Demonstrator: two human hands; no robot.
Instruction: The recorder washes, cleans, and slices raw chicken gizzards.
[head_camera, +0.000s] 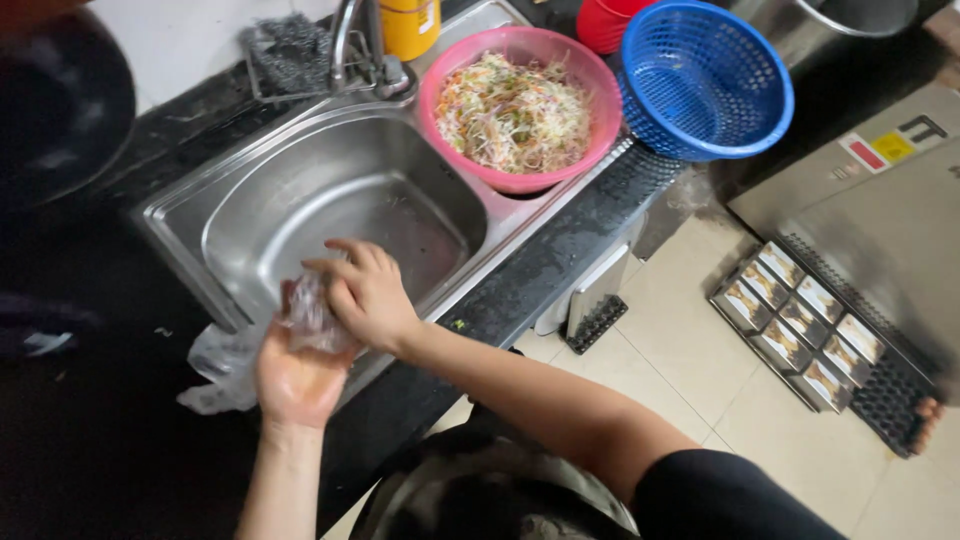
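Observation:
My left hand (295, 375) is palm up at the front edge of the steel sink (250, 200), with a crumpled clear plastic bag (312, 315) lying in it. My right hand (368, 295) presses down on the bag from above, its fingers curled over the plastic. Both hands hold the bag between them over the sink's front rim. Another piece of clear plastic (218, 370) hangs on the dark counter just left of my left wrist.
A pink bowl (600, 125) of shredded vegetables sits on the sink's right side, a blue basket (705, 80) beside it. A faucet (350, 45) and yellow container (410, 25) stand behind. A metal bowl (480, 500) is below my arms. Several small packs (800, 325) lie on a rack at right.

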